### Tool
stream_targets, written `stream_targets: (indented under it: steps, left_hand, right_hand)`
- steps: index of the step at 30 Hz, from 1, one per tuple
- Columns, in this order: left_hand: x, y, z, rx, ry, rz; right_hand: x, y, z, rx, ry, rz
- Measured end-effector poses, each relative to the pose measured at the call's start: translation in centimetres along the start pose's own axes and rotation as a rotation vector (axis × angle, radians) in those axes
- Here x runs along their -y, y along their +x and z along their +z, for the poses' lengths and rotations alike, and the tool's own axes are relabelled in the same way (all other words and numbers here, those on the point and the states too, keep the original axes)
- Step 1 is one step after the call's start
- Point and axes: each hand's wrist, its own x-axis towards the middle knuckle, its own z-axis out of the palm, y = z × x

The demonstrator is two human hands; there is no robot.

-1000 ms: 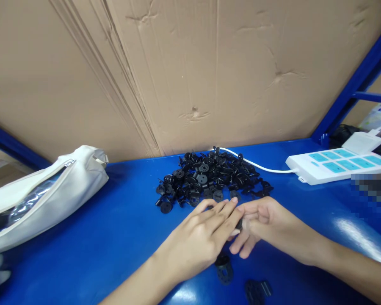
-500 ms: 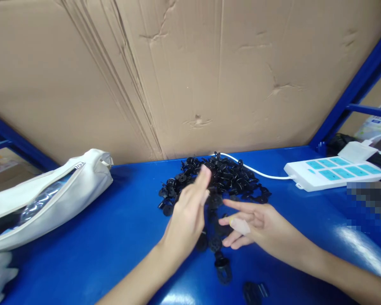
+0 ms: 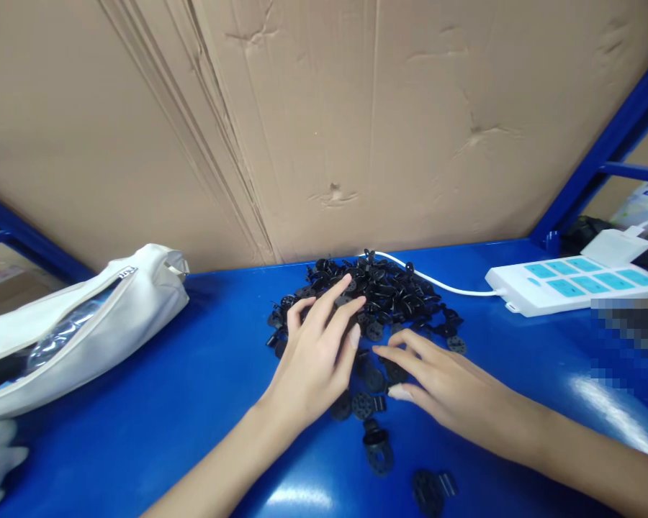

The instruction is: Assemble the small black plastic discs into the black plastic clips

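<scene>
Left hand (image 3: 316, 360) flat, fingers spread wide on pile of small black plastic disc parts (image 3: 381, 291) mid blue bench (image 3: 167, 403). Right hand (image 3: 437, 381) fingers loosely apart, holding nothing, touching near loose parts.

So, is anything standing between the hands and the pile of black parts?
Nothing visible does. The left hand already lies on the near edge of the pile of black parts, and the right hand rests on loose pieces beside it.
</scene>
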Motion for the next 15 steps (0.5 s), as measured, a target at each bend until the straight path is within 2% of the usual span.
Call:
stream_targets:
  steps: [5,7,11,13,15]
  left_hand:
    - [0.2,-0.2,-0.2,0.002,-0.025,0.012]
    - [0.2,-0.2,-0.4,0.015,-0.048,0.046]
    - [-0.2,-0.1,-0.8,0.112,-0.108,0.211]
    - [-0.4,-0.1,-0.9,0.158,-0.107,0.275]
    - [-0.6,-0.1,-0.9,0.168,-0.097,0.315]
  right_hand:
    - [-1.2,-0.7,0.1,-0.043,-0.044,-0.137]
    - [-1.1,-0.5,-0.1,-0.031,-0.008,-0.073]
    - [-0.4,0.6,-0.8,-0.029,0.191,0.113]
    - [0.2,1.0,-1.1,-0.094,0.373,0.199]
    - [0.8,1.3,-1.4,-0.119,0.652,0.299]
